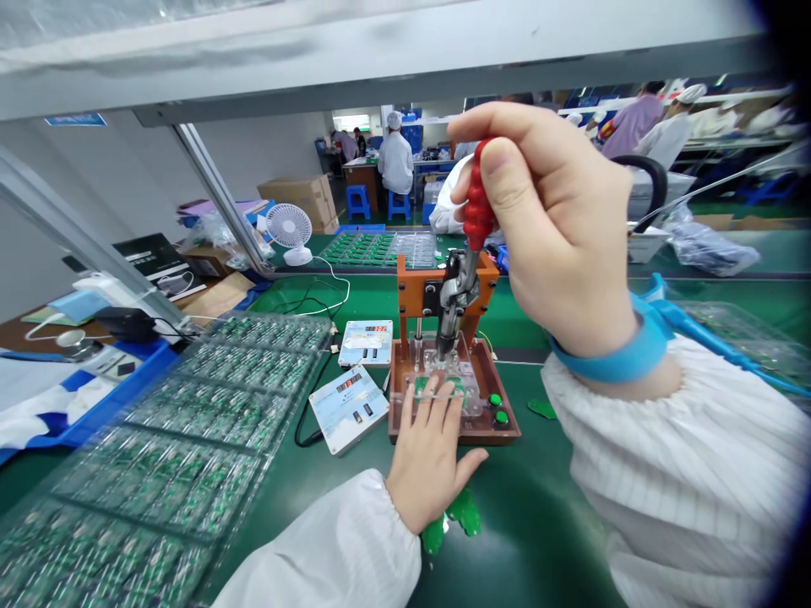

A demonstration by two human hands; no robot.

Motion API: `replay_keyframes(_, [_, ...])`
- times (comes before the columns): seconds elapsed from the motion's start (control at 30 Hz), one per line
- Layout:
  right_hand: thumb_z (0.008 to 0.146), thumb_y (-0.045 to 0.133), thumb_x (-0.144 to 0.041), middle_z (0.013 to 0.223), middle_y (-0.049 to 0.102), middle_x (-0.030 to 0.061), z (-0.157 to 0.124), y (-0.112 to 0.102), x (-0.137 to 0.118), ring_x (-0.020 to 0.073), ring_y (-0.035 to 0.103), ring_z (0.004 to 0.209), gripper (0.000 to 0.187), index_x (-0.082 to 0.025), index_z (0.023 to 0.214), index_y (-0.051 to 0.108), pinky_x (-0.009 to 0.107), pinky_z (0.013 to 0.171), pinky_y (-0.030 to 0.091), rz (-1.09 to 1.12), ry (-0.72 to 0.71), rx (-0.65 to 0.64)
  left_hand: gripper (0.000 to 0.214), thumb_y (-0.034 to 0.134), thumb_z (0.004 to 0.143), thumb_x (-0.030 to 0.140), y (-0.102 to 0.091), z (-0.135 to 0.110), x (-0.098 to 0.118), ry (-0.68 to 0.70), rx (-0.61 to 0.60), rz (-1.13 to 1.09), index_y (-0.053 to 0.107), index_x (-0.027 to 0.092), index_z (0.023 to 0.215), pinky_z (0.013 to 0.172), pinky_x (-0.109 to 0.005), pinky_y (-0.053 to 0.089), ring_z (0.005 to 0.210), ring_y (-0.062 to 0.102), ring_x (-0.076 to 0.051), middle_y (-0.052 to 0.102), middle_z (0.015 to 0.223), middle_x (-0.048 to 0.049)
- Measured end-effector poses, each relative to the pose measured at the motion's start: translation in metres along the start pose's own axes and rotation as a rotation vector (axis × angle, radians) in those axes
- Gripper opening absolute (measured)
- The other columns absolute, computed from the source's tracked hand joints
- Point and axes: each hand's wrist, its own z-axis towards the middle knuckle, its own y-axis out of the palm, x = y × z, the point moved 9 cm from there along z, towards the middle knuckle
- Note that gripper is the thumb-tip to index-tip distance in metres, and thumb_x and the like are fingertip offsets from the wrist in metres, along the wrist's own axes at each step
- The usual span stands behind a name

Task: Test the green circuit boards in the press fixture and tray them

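My right hand (551, 203) is wrapped round the red ribbed handle (480, 207) of a toggle clamp (457, 291), which stands upright on an orange and brown test fixture (405, 338). A blue wrist strap (612, 350) circles my right wrist. My left hand (427, 456) lies palm down at the front of the fixture, fingers stretched out. Its fingertips touch a green circuit board (465, 390) in the clear plate under the clamp. Two green buttons (498, 409) sit on the fixture's right side. Green pieces (465, 511) lie beneath my left wrist.
A large clear tray of small circuit boards (183, 439) fills the left side. Two white display boxes (348, 409) with red digits stand left of the fixture. Behind are a small fan (290, 230) and another tray (380, 250). A blue coiled cord (715, 333) runs at right.
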Motion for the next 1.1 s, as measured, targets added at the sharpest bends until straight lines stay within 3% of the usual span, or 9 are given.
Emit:
replay_keyframes(0.13, [0.107, 0.045, -0.019, 0.088, 0.066, 0.0026, -0.003, -0.002, -0.004, 0.0103, 0.063, 0.076, 0.025, -0.008, 0.121, 0.062, 0.026, 0.076, 0.052, 0.03, -0.033, 0.012, 0.061, 0.048, 0.101, 0.057, 0.001, 0.002, 0.0, 0.004, -0.024, -0.005, 0.049, 0.01, 0.142, 0.123, -0.063, 0.027, 0.147, 0.036, -0.037, 0.05, 0.152, -0.0145])
replay_keyframes(0.27, [0.107, 0.043, -0.017, 0.095, 0.065, 0.0023, -0.006, -0.002, -0.007, 0.0123, 0.068, 0.09, 0.026, -0.01, 0.123, 0.062, 0.028, 0.089, 0.053, 0.018, -0.036, -0.008, 0.061, 0.052, 0.1, 0.055, -0.002, 0.002, 0.0, 0.004, -0.017, -0.028, 0.05, 0.01, 0.14, 0.122, -0.063, 0.028, 0.147, 0.037, -0.037, 0.051, 0.151, -0.0157])
replay_keyframes(0.4, [0.107, 0.043, -0.017, 0.097, 0.068, 0.0016, -0.005, -0.003, -0.009, 0.0115, 0.069, 0.09, 0.025, -0.012, 0.122, 0.062, 0.027, 0.088, 0.054, 0.002, -0.043, -0.008, 0.057, 0.05, 0.102, 0.051, -0.013, -0.009, 0.007, 0.027, 0.024, -0.099, 0.049, 0.012, 0.143, 0.121, -0.065, 0.031, 0.144, 0.042, -0.035, 0.054, 0.148, -0.0149])
replay_keyframes(0.53, [0.107, 0.044, -0.019, 0.109, 0.072, 0.0021, -0.011, -0.004, -0.016, 0.0123, 0.07, 0.094, 0.025, -0.016, 0.123, 0.063, 0.029, 0.089, 0.056, -0.055, -0.07, -0.006, 0.038, 0.049, 0.103, 0.038, -0.019, -0.025, 0.021, 0.127, 0.048, -0.24, 0.057, 0.017, 0.134, 0.117, -0.055, 0.042, 0.139, 0.049, -0.03, 0.062, 0.139, -0.0102])
replay_keyframes(0.67, [0.106, 0.046, -0.019, 0.115, 0.073, 0.0017, -0.037, -0.008, -0.031, 0.0183, 0.07, 0.11, 0.03, -0.023, 0.13, 0.062, 0.037, 0.101, 0.056, -0.136, -0.078, 0.003, 0.036, 0.048, 0.103, 0.034, -0.008, -0.035, 0.034, 0.255, -0.008, -0.283, 0.058, 0.016, 0.133, 0.12, -0.05, 0.041, 0.145, 0.043, -0.028, 0.059, 0.144, -0.0101])
replay_keyframes(0.8, [0.103, 0.051, -0.02, 0.123, 0.072, 0.0006, -0.067, -0.006, -0.037, 0.0226, 0.07, 0.113, 0.038, -0.032, 0.137, 0.059, 0.04, 0.103, 0.059, -0.165, -0.019, -0.088, 0.04, 0.051, 0.102, 0.034, 0.009, -0.036, 0.031, 0.227, -0.088, -0.288, 0.055, 0.016, 0.138, 0.123, -0.05, 0.037, 0.149, 0.037, -0.028, 0.051, 0.152, -0.0101])
replay_keyframes(0.97, [0.099, 0.055, -0.013, 0.13, 0.069, 0.0012, -0.092, -0.006, -0.03, 0.0236, 0.065, 0.125, 0.042, -0.03, 0.137, 0.06, 0.039, 0.109, 0.056, -0.133, 0.01, -0.088, 0.043, 0.053, 0.101, 0.034, 0.016, -0.037, 0.03, 0.215, -0.144, -0.315, 0.054, 0.016, 0.14, 0.126, -0.051, 0.032, 0.15, 0.036, -0.028, 0.05, 0.153, -0.0102])
replay_keyframes(1.1, [0.095, 0.055, -0.004, 0.13, 0.069, 0.0045, -0.116, 0.007, -0.016, 0.0274, 0.06, 0.132, 0.047, -0.028, 0.136, 0.061, 0.049, 0.111, 0.055, -0.039, -0.052, -0.09, 0.042, 0.055, 0.1, 0.033, 0.015, -0.036, 0.028, 0.207, -0.135, -0.351, 0.055, 0.018, 0.14, 0.126, -0.048, 0.031, 0.148, 0.038, -0.026, 0.052, 0.15, -0.0093])
